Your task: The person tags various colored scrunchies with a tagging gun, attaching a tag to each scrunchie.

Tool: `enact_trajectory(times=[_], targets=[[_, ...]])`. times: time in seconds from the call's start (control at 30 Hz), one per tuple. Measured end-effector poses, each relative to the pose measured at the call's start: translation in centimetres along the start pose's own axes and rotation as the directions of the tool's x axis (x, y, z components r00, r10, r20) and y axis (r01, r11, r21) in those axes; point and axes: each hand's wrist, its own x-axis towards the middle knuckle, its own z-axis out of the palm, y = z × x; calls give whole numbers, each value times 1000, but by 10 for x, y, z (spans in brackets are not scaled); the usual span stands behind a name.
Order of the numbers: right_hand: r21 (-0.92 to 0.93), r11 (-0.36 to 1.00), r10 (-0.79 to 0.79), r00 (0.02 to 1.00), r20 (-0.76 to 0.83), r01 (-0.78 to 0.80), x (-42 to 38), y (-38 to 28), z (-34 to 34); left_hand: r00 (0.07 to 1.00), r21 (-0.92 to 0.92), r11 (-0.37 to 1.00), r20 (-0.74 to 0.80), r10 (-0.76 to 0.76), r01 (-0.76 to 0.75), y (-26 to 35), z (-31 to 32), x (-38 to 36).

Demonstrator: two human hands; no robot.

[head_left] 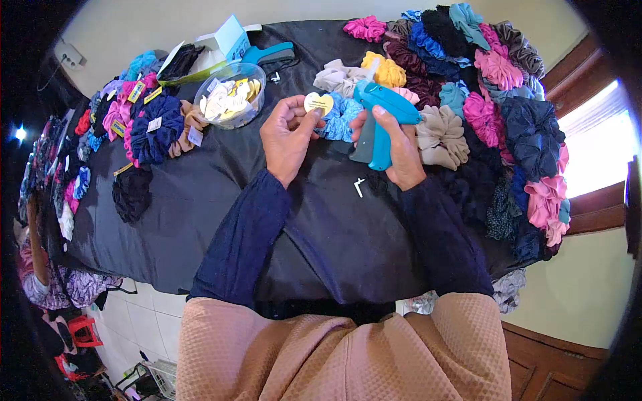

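My left hand (289, 134) pinches a cream heart-shaped tag (319, 103) with small print between thumb and fingers. In my right hand (401, 150) is a teal and grey tagging gun (382, 113), gripped by its handle with the nose pointing up and left. Between the hands a light blue scrunchie (342, 119) lies on the black cloth, partly hidden behind the tag. A beige scrunchie (442, 138) rests just right of the gun. Grey (340, 77) and yellow (384, 71) scrunchies sit beyond it. Below the gun lies a small white plastic piece (359, 188).
A clear tub (231, 100) of heart tags stands left of centre. Behind it are an open box (231, 40) and another teal tagging gun (271, 52). Tagged scrunchies (157, 130) pile up at left, more scrunchies (498, 67) at right. Another person's arm (37, 244) shows far left.
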Motion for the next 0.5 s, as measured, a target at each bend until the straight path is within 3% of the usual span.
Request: enact_trajectory(times=[0.07,0.13,0.4,0.5], targets=[[-45,999,12,999,31,-11,-2,1,2,1000,-8,1000,-9,6,-6,0,0,0],[-213,969,-114,992,60,124,-5,6,9,1000,-16,1000,-8,3,-3,0,1,-1],[-231,966,-105,991,77,120,-4,11,10,999,13,999,-19,41,-41,1,6,-5],[-205,957,-187,977,98,204,-3,12,11,999,7,999,-26,36,-36,1,6,-6]])
